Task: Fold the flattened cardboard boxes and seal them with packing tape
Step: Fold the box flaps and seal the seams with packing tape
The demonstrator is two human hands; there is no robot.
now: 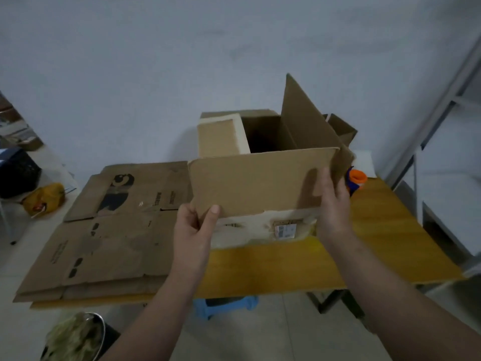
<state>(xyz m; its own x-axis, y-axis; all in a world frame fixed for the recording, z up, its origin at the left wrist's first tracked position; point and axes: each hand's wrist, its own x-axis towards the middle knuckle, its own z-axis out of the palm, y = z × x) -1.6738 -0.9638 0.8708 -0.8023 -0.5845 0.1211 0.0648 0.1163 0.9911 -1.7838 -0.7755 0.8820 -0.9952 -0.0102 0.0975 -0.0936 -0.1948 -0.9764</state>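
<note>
Both forearms are seen coming in from the bottom edge. The left hand is pinched onto the lower left corner of the near flap — thumb laid on the face turned to the camera, fingers tucked behind. The right hand is wrapped round the same flap's right end, so both hands are grasping it and neither is slack.

That flap is held raised and tilted toward the camera. It belongs to the box, which is stood open-topped on the table, toward the far side and right of middle. The left flap is folded in over the opening, while the right flap is stuck up nearly upright. Torn whitish tape and a small label can be seen on the box's front, below the held flap.

Just beside the box on the right, what looks like a tape dispenser — orange and blue — is half hidden by the right hand. The table's left half is taken up by a stack of flat boxes, printed side up and overhanging the left edge.

Under the table a blue stool is tucked. Further out on the left a yellow bag and a black crate are set on the floor.
</note>
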